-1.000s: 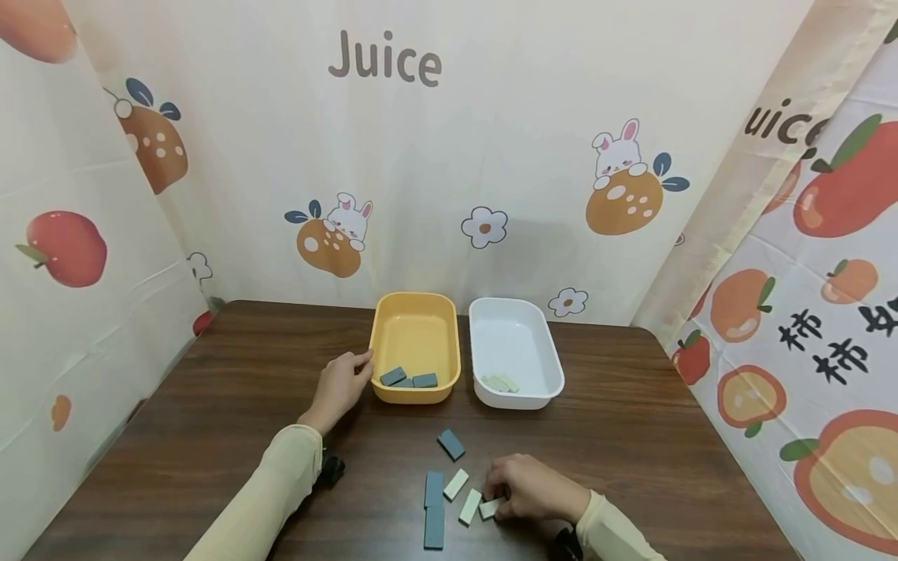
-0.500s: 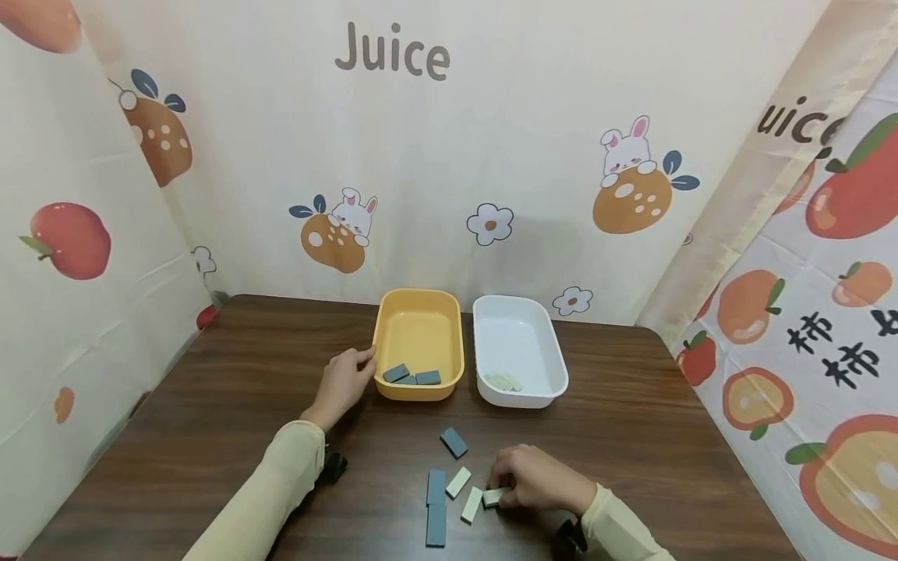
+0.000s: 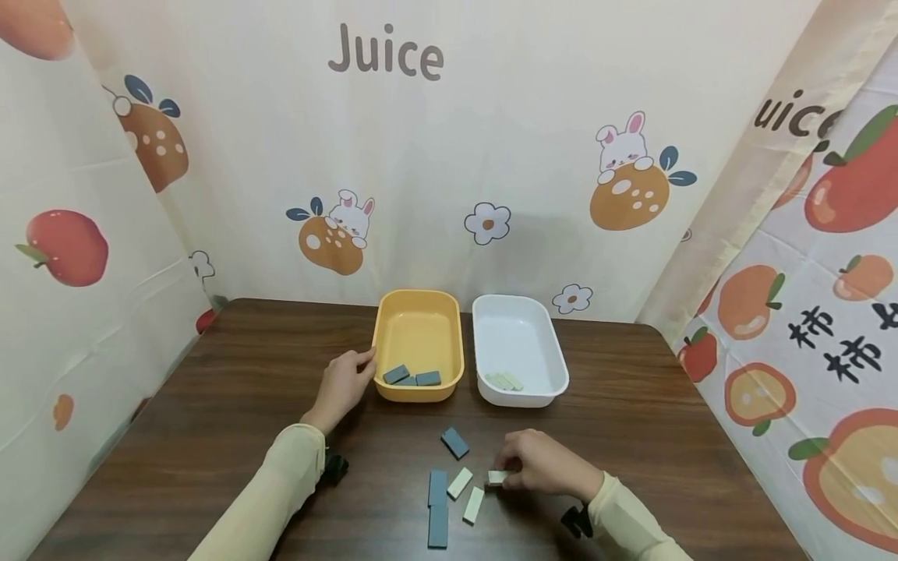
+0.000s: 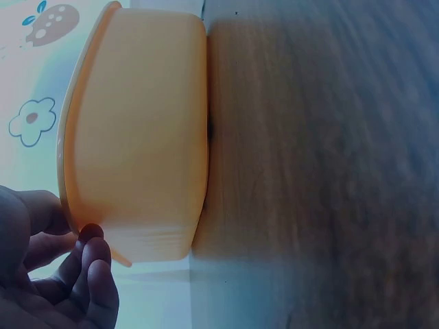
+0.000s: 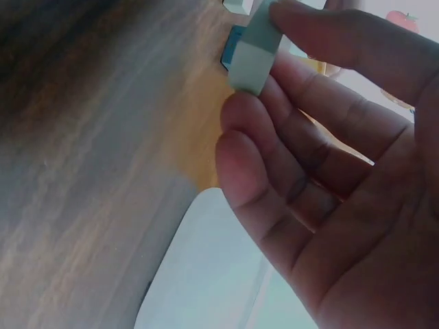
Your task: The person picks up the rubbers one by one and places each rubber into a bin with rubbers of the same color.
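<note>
My right hand (image 3: pixel 522 466) pinches a pale green block (image 3: pixel 498 477) just above the table; the right wrist view shows that block (image 5: pixel 255 49) between thumb and fingers. My left hand (image 3: pixel 344 382) rests against the left side of the yellow tray (image 3: pixel 418 312), fingertips (image 4: pixel 96 255) touching its rim. The yellow tray (image 4: pixel 137 137) holds several dark blue blocks (image 3: pixel 412 377). The white tray (image 3: pixel 519 319) beside it holds pale green blocks (image 3: pixel 502 382). On the table lie two pale green blocks (image 3: pixel 459 483) (image 3: pixel 473 505) and three dark blue ones (image 3: pixel 454 442) (image 3: pixel 437 488) (image 3: pixel 437 527).
The dark wooden table (image 3: pixel 231 389) is walled by a printed cloth backdrop (image 3: pixel 491 156) at the back and both sides. Black wrist camera mounts (image 3: pixel 335 467) (image 3: pixel 577 520) sit under each sleeve.
My right hand has lifted the pale green block off the table and moved it slightly up and away from me. The left hand has stayed on the yellow tray.
</note>
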